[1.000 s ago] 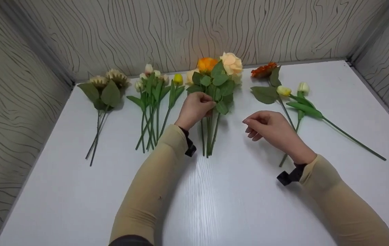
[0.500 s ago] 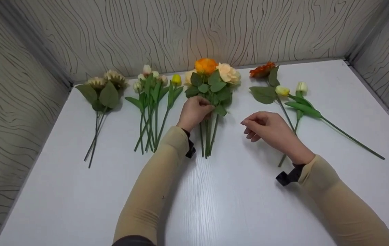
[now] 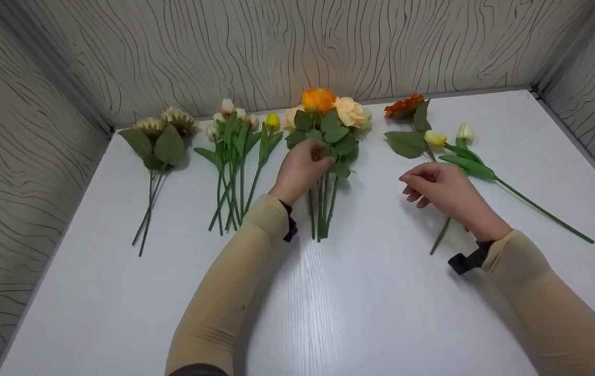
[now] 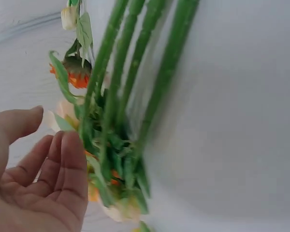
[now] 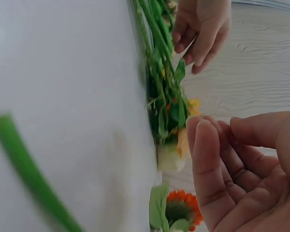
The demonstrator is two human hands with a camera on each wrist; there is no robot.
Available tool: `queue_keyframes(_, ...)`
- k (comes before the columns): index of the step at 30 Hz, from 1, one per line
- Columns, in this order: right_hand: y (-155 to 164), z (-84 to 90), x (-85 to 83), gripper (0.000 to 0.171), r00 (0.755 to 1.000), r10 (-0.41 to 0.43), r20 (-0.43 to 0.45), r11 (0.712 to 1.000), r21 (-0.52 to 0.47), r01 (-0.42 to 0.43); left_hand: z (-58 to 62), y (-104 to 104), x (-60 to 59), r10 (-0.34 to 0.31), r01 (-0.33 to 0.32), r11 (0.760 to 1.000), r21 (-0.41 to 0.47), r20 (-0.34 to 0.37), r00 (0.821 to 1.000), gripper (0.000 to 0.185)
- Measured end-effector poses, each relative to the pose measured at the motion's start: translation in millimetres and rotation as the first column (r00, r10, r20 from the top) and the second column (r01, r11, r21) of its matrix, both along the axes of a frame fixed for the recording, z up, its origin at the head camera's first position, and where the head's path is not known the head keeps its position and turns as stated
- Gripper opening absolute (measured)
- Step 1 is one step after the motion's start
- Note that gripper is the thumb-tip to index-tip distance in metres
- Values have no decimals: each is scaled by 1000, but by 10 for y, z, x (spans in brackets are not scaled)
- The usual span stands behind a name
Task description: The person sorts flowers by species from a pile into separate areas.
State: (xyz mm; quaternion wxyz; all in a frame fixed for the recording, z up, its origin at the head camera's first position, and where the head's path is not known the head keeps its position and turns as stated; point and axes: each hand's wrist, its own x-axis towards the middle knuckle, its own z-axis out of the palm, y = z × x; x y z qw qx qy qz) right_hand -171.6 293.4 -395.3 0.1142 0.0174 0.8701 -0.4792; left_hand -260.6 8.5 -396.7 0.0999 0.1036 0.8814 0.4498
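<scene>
While the left hand [image 3: 301,169] is resting over the rose bunch [image 3: 327,125] at the upper middle of the head view, its fingers are lying loosely bent against the leaves and stems; the left wrist view shows the fingers [image 4: 63,164] fairly straight beside the green stems [image 4: 135,72], touching rather than closing round them. That bunch is lying on the white counter [image 3: 360,308], with 1 orange bloom and pale peach blooms pointing toward the back wall and its stems pointing down the frame.

The right hand [image 3: 441,188] is hovering to the right of the middle, fingers loosely curled and holding nothing, as the right wrist view [image 5: 241,169] also shows. It is sitting over the stem of the orange gerbera [image 3: 404,106], which is lying in the upper right of the frame. Just beside it, 2 tulips [image 3: 448,137], 1 yellow and 1 white, are lying with long stems running toward the lower right.

Left of the rose bunch, a bunch of tulip buds [image 3: 237,125] is lying on the counter, and further left, in the upper left of the frame, 2 pale sunflowers [image 3: 164,125] are lying with large leaves. The bunches are lying apart from one another.
</scene>
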Motion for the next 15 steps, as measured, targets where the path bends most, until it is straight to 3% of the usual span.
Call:
queue_keyframes(2, 196, -7, -10, 46, 999, -40, 0, 997, 64, 40, 64, 73, 50, -75, 71, 996, -58, -65, 995, 41)
queue_keyframes(4, 408, -18, -9, 48, 997, -75, -20, 988, 132, 77, 129, 161, 114, -155, 137, 981, -136, -130, 979, 44)
queue_keyframes(7, 726, -37, 17, 50, 990, -122, -70, 961, 242, 135, 205, 298, 244, -306, 245, 933, -264, -222, 926, 51)
queue_keyframes(9, 936, -45, 58, 51, 984, -130, -119, 933, 322, 162, 235, 391, 346, -423, 316, 878, -358, -276, 863, 56)
queue_keyframes(11, 1130, -47, 110, 51, 977, -128, -169, 897, 401, 187, 250, 485, 460, -533, 372, 812, -449, -313, 786, 61)
queue_keyframes(13, 1310, -48, 161, 51, 972, -119, -205, 858, 472, 205, 259, 579, 582, -626, 404, 739, -539, -330, 706, 64)
queue_keyframes(15, 1472, -51, 207, 50, 970, -115, -215, 829, 518, 212, 260, 672, 711, -699, 422, 668, -613, -323, 638, 67)
